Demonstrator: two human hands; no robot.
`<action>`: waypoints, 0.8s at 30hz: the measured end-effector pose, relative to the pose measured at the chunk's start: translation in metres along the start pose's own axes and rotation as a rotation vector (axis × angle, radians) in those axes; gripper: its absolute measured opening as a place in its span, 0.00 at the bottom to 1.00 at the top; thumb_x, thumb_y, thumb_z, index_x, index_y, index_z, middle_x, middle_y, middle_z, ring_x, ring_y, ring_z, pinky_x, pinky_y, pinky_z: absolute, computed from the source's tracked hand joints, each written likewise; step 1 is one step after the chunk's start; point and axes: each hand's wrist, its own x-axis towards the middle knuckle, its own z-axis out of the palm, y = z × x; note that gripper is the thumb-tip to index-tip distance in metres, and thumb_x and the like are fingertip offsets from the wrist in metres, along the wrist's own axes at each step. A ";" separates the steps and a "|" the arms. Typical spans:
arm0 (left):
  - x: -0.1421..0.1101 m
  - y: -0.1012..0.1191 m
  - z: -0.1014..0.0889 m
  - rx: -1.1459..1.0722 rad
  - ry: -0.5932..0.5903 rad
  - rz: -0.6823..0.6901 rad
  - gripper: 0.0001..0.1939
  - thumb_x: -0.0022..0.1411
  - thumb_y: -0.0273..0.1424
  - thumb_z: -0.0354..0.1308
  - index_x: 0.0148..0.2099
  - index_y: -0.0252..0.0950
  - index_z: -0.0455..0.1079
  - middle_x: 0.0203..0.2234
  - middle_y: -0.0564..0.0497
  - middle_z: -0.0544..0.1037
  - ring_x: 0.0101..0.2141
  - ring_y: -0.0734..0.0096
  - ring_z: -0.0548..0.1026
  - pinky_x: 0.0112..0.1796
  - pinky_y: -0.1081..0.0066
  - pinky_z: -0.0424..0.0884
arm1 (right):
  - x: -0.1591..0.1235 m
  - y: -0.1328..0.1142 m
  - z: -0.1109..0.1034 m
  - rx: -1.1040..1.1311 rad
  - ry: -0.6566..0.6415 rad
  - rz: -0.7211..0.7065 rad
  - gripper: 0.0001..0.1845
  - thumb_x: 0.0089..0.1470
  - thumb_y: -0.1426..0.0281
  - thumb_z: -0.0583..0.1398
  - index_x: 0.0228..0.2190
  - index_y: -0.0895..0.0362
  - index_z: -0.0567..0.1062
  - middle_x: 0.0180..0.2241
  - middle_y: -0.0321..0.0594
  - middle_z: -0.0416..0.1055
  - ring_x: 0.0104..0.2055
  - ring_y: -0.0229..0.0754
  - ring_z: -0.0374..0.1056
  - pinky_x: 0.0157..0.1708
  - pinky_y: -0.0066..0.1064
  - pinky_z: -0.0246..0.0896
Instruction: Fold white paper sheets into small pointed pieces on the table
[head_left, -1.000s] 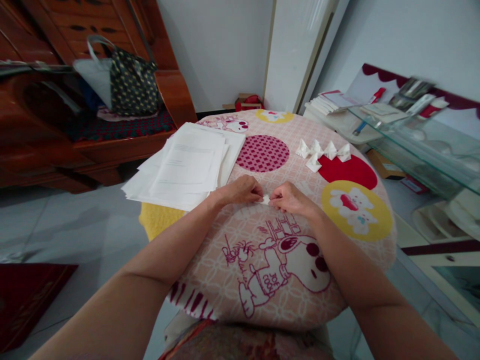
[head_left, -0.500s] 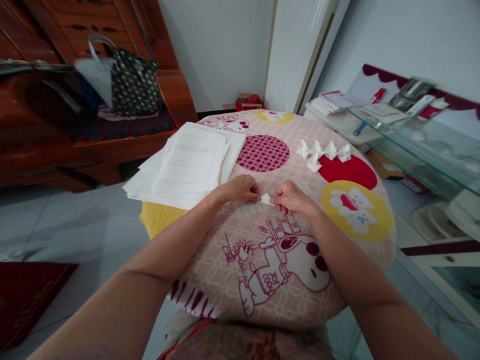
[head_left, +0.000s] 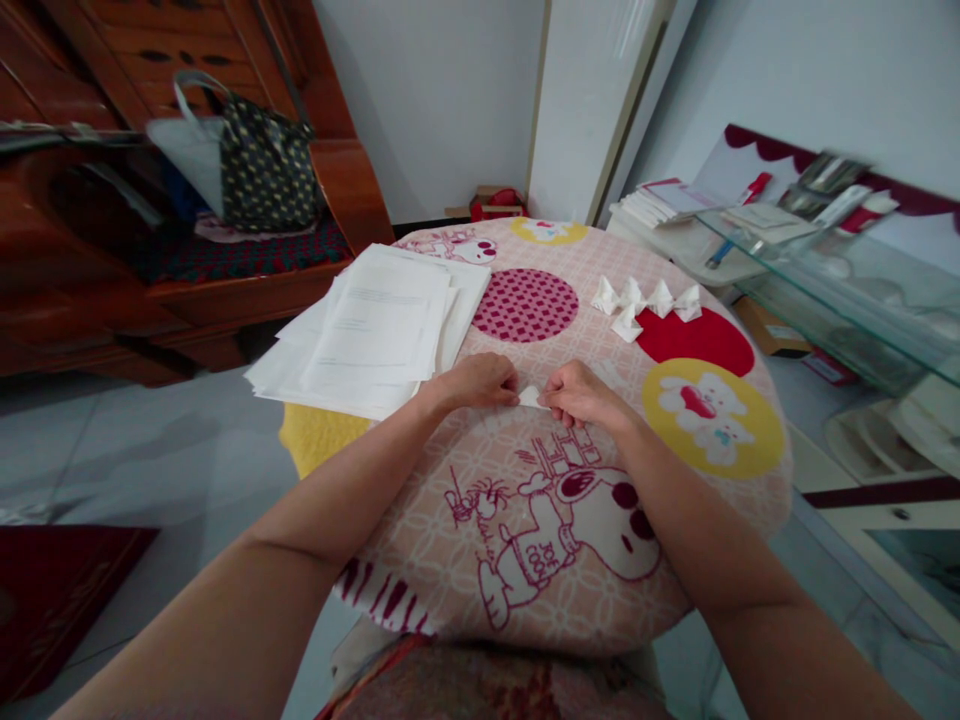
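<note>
A small folded piece of white paper (head_left: 532, 397) lies low over the patterned tablecloth (head_left: 450, 450), between my two hands. My left hand (head_left: 486, 381) pinches its left end, fingers closed and knuckles up. At the opposite end, the thumb and fingers of my right hand (head_left: 579, 393) are closed on the same paper. Its ends are hidden under my fingertips. Several folded white paper shapes (head_left: 631, 296) with pointed tips stand grouped toward the far right of the table. Close beyond my left forearm, a stack of white paper sheets (head_left: 382, 320) lies spread, some with printed lines.
On the right, a glass shelf (head_left: 847, 290) holds a metal container (head_left: 831, 185) and other small items, close to the table's edge. A wooden bench (head_left: 255, 285) with a dark patterned bag (head_left: 266, 165) stands at the left. A red box (head_left: 67, 600) is on the floor.
My left hand has shifted very slightly on the paper, and the paper's raised point looks a little lower. Both hands keep their hold; the other things stay where they were.
</note>
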 end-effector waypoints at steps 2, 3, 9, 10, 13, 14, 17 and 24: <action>0.001 0.000 -0.001 -0.032 -0.033 0.009 0.08 0.55 0.32 0.61 0.27 0.35 0.77 0.21 0.52 0.75 0.24 0.73 0.66 0.29 0.70 0.55 | 0.000 0.000 0.000 -0.038 -0.010 0.005 0.17 0.57 0.75 0.64 0.18 0.58 0.69 0.13 0.35 0.67 0.11 0.32 0.60 0.10 0.22 0.50; 0.001 0.000 -0.002 -0.051 -0.046 0.009 0.09 0.56 0.32 0.60 0.28 0.35 0.77 0.21 0.52 0.75 0.24 0.73 0.66 0.30 0.71 0.56 | 0.000 0.000 0.000 -0.054 -0.015 0.004 0.17 0.57 0.75 0.63 0.18 0.58 0.69 0.13 0.35 0.67 0.12 0.32 0.60 0.11 0.21 0.50; 0.003 -0.003 -0.002 -0.093 -0.057 0.017 0.12 0.58 0.35 0.57 0.29 0.33 0.77 0.19 0.53 0.74 0.23 0.76 0.66 0.30 0.72 0.57 | -0.001 -0.002 0.000 -0.095 -0.026 0.014 0.13 0.57 0.78 0.59 0.21 0.59 0.69 0.15 0.34 0.68 0.13 0.31 0.62 0.12 0.20 0.51; 0.003 -0.004 -0.001 -0.097 -0.054 0.029 0.12 0.58 0.35 0.57 0.29 0.33 0.77 0.19 0.53 0.74 0.23 0.76 0.66 0.29 0.73 0.57 | -0.001 -0.002 0.000 -0.103 -0.022 0.020 0.13 0.57 0.78 0.59 0.21 0.59 0.69 0.15 0.35 0.68 0.13 0.31 0.61 0.12 0.20 0.51; 0.004 -0.005 -0.001 -0.092 -0.045 0.045 0.12 0.58 0.36 0.58 0.30 0.33 0.78 0.20 0.53 0.76 0.24 0.76 0.67 0.29 0.73 0.57 | 0.000 -0.002 0.001 -0.121 -0.008 0.031 0.13 0.56 0.77 0.58 0.21 0.58 0.69 0.16 0.36 0.69 0.14 0.32 0.62 0.11 0.21 0.51; 0.004 -0.005 -0.001 -0.081 -0.045 0.040 0.12 0.58 0.36 0.58 0.30 0.33 0.78 0.21 0.52 0.77 0.24 0.75 0.68 0.29 0.73 0.58 | 0.000 -0.002 0.001 -0.125 -0.004 0.037 0.13 0.56 0.77 0.59 0.20 0.58 0.69 0.16 0.36 0.69 0.14 0.33 0.63 0.11 0.22 0.51; 0.004 -0.002 -0.001 -0.018 -0.054 -0.004 0.12 0.59 0.35 0.59 0.32 0.34 0.80 0.23 0.51 0.79 0.25 0.74 0.69 0.30 0.73 0.58 | 0.001 -0.002 0.002 -0.128 -0.004 0.045 0.13 0.57 0.76 0.59 0.21 0.58 0.69 0.16 0.37 0.69 0.14 0.33 0.63 0.12 0.23 0.52; 0.004 0.011 0.003 0.173 -0.036 -0.102 0.12 0.61 0.34 0.59 0.38 0.34 0.82 0.31 0.46 0.83 0.32 0.66 0.75 0.32 0.71 0.61 | 0.004 0.002 0.003 -0.166 0.019 0.022 0.12 0.56 0.77 0.60 0.21 0.58 0.70 0.17 0.39 0.71 0.14 0.35 0.65 0.13 0.23 0.53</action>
